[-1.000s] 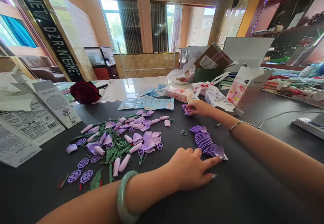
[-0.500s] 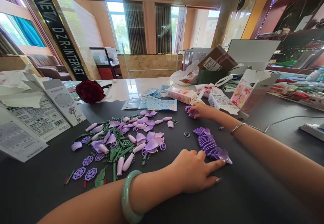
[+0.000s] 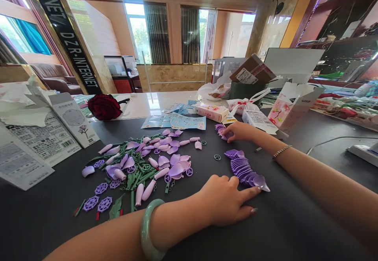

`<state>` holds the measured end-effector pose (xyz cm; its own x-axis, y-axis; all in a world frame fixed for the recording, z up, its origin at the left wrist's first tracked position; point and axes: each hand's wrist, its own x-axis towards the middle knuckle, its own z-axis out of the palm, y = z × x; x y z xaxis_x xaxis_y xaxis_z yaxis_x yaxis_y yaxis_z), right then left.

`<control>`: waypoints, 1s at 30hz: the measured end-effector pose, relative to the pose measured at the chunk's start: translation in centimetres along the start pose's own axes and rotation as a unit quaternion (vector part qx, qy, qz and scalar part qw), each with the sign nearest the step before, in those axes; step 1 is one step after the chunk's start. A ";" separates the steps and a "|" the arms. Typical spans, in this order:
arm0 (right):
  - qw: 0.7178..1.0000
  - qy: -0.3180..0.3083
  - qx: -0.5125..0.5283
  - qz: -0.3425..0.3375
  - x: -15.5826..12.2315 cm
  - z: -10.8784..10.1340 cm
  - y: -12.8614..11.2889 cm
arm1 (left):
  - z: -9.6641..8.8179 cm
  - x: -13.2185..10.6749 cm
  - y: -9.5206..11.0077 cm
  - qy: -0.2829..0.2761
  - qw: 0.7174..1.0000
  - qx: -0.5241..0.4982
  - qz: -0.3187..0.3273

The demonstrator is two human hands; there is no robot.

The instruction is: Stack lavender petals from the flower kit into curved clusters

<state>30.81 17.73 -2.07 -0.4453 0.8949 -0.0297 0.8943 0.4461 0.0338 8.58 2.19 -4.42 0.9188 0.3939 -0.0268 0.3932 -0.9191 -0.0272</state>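
Many purple, scoop-shaped plastic petals (image 3: 241, 167): overlapping between your hands.
Left hand (image 3: 222, 200): forefinger extended to the nearest petal, thumb apart; press lightly.
Right hand (image 3: 238, 131): your fingers narrow beside small purple plastic pieces (image 3: 219, 129), grip unclear.

On the left wrist (image 3: 178, 217), here's a chunky bangle (image 3: 145, 229), pale green, smooth, rounded, catching the light! Across to the right wrist (image 3: 269, 141), a slim, silvery bracelet (image 3: 282, 151), beads or links too fine to tell. Forearms (image 3: 112, 233) bare, and the left hand (image 3: 220, 200) shows glossy, greyish nails (image 3: 253, 211).
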 end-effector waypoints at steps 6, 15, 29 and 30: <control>0.999 0.007 -0.035 0.030 -0.7 0.1 -0.5 | -0.4 -0.1 0.1 -0.016 1.000 0.000 -0.007; 0.998 0.020 -0.053 0.017 -0.5 -0.9 0.2 | -0.3 -0.1 0.1 -0.014 1.000 0.004 0.002; 0.993 0.033 -0.114 0.013 0.8 -1.9 0.0 | -0.3 -0.1 -0.1 -0.018 1.000 -0.006 -0.001; 0.992 0.033 -0.120 0.015 0.7 -1.9 0.0 | -0.3 -0.1 -0.1 -0.015 1.000 -0.007 0.002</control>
<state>30.40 18.37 -0.18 -0.4271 0.9033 0.0407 0.8750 0.4015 0.2706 8.46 2.23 -4.12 0.9193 0.3895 -0.0567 0.3894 -0.9210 -0.0132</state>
